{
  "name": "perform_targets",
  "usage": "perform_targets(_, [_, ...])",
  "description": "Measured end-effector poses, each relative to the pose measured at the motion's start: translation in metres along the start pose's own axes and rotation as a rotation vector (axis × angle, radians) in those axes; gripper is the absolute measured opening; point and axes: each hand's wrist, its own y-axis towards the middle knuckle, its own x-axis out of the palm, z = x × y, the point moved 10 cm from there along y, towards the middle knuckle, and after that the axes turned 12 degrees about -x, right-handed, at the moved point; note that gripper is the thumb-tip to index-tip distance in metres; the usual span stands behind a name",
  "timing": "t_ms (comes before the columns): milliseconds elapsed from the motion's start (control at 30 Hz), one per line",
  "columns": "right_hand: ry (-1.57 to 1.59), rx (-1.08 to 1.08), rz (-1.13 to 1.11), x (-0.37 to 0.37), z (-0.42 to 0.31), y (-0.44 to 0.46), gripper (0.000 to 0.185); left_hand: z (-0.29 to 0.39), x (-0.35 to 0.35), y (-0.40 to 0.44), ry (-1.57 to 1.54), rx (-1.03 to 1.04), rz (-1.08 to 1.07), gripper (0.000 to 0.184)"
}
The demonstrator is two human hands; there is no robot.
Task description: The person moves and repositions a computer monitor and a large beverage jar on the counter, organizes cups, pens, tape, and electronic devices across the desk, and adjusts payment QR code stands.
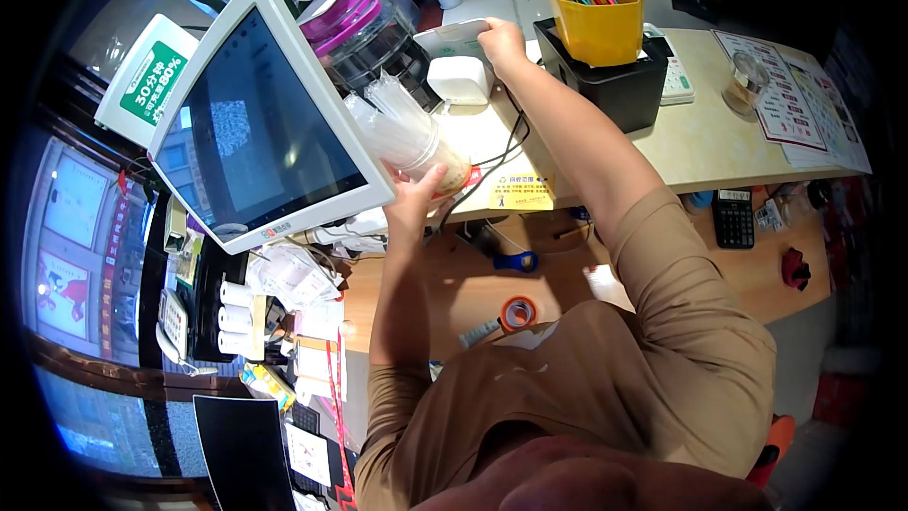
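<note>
- Pinching the pale flat piece by its edge, toward 12 o'clock: right hand, fingers curled closed on it.
- Left hand, near centre: thumb against the lower side of the clear container — other fingers partly hidden, so can't tell how firmly they close.
- Container at 11 to 12 o'clock, by the edge of the desk, plastic-wrapped bundle rising from it. Best held low and upright; a tilt could spill the load.
- Monitor at 10 o'clock, close by the left hand. Worth guarding that knuckle side.
- White block lies just below the flat piece; lift clear before pulling sideways.
- Dark cables near 1 o'clock — right forearm best carried above them, lest they snag.
</note>
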Motion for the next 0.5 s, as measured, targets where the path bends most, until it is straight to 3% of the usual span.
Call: perform_targets(500, [-0.255, -0.072, 0.058, -0.012, -0.011, 0.000, 0.026, -0.006, 0.001, 0.015, 0.031, -0.055, -0.032, 0.077])
